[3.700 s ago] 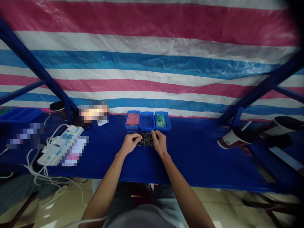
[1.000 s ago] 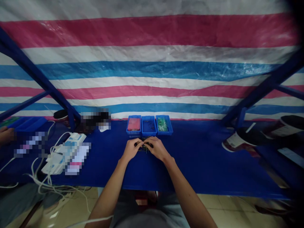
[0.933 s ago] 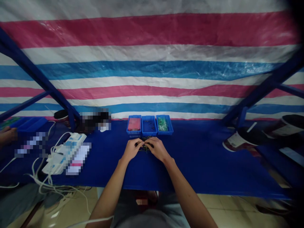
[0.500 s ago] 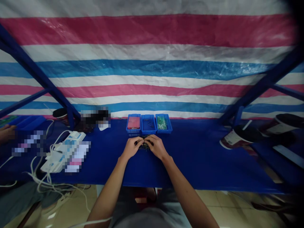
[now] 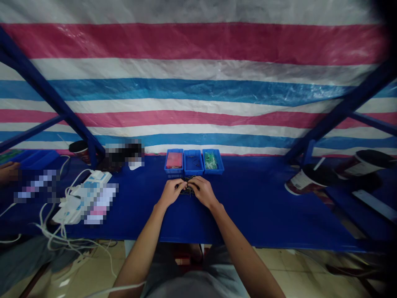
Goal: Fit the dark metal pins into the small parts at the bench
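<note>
My left hand [image 5: 172,191] and my right hand [image 5: 202,190] meet over a small pile of dark and yellowish thin pieces [image 5: 188,191] on the blue table. The fingertips of both hands are pinched close together, and what lies between them is too small to make out. Just behind the hands stand three blue bins in a row: the left bin [image 5: 174,170] holds pink-red pieces, the middle bin [image 5: 194,169] a few dark thin pieces, the right bin [image 5: 214,170] green and clear items.
A white power strip [image 5: 83,198] with tangled cables lies at the left of the table [image 5: 254,207]. Paper cups [image 5: 307,180] and a phone-like slab [image 5: 375,203] are at the right. Another person's hand [image 5: 8,173] shows at the far left edge, near blue trays.
Both hands stay over the pile, with only slight finger movement. The view has shifted a little.
</note>
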`<state>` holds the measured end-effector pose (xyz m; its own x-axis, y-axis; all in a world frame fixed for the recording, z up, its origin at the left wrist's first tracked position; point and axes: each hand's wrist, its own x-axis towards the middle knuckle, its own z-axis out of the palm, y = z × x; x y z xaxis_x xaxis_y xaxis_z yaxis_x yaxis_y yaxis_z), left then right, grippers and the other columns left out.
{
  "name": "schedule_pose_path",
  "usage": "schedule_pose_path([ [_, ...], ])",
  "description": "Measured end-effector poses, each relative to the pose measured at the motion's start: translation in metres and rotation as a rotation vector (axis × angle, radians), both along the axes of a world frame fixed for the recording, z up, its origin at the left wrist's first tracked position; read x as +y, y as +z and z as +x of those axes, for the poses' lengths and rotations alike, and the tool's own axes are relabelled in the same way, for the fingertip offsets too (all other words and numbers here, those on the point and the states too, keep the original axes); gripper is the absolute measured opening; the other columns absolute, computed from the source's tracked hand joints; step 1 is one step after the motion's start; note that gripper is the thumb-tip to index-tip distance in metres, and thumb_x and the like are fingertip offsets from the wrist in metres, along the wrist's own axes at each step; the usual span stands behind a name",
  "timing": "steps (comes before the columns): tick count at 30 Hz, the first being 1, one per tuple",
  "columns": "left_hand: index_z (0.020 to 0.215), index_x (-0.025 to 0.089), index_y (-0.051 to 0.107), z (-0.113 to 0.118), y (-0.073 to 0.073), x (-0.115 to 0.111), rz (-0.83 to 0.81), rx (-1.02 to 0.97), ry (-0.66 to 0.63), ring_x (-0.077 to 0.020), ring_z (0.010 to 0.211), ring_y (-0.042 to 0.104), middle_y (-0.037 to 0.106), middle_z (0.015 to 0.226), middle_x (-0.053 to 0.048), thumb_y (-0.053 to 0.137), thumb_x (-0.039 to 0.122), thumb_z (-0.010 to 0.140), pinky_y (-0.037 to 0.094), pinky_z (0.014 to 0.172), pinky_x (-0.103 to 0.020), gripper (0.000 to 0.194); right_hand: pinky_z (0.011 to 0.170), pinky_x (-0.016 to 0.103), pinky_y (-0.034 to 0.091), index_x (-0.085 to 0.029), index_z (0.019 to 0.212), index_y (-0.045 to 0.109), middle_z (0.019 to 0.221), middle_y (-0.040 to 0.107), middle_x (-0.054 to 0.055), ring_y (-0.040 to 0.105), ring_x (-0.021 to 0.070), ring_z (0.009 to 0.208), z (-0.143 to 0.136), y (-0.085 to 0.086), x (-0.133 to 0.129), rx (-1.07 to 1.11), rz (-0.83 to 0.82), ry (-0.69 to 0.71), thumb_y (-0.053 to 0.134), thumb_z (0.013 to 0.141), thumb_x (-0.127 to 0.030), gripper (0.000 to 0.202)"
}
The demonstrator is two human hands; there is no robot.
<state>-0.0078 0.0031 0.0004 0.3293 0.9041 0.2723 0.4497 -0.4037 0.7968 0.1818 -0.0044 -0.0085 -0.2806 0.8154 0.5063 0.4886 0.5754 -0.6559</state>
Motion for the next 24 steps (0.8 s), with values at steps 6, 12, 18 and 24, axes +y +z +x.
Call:
schedule_pose_path([
  [6,0.088,0.016,0.073,0.0011,-0.0002,-0.0002,0.025,-0.017,0.026,-0.0141,0.066,0.061,0.072,0.076,-0.002,0.061,0.035,0.091,0.042,0.062,-0.023,0.023,0.088,0.031,0.051,-0.024,0.103,0.071,0.098,0.071,0.006,0.065,0.0193,0.095,0.0002,0.0003,-0.0007,-0.006,-0.002,-0.009,0.057,0.096,-0.022,0.016],
  [12,0.084,0.016,0.073,0.0009,-0.0015,0.0003,0.023,-0.018,0.013,-0.0149,0.067,0.063,0.072,0.076,-0.003,0.059,0.033,0.093,0.044,0.066,-0.024,0.024,0.088,0.030,0.050,-0.024,0.099,0.071,0.098,0.070,0.005,0.065,0.0186,0.094,0.0010,0.0009,-0.0008,0.010,-0.018,0.007,0.053,0.098,-0.021,0.019],
  [18,0.085,0.016,0.073,0.0011,-0.0024,0.0004,0.020,-0.020,-0.002,-0.0162,0.071,0.065,0.073,0.079,-0.004,0.057,0.032,0.093,0.047,0.071,-0.025,0.024,0.087,0.029,0.049,-0.023,0.096,0.070,0.096,0.069,0.005,0.064,0.0182,0.092,0.0012,0.0016,-0.0011,0.001,-0.025,-0.011,0.051,0.098,-0.021,0.019],
  [24,0.084,0.016,0.073,0.0017,-0.0028,-0.0001,0.022,-0.017,0.006,-0.0156,0.070,0.065,0.074,0.078,-0.004,0.057,0.034,0.094,0.046,0.069,-0.024,0.026,0.084,0.028,0.048,-0.022,0.094,0.068,0.093,0.067,0.005,0.063,0.0183,0.089,0.0012,0.0020,-0.0015,-0.025,-0.019,-0.018,0.052,0.098,-0.022,0.017],
])
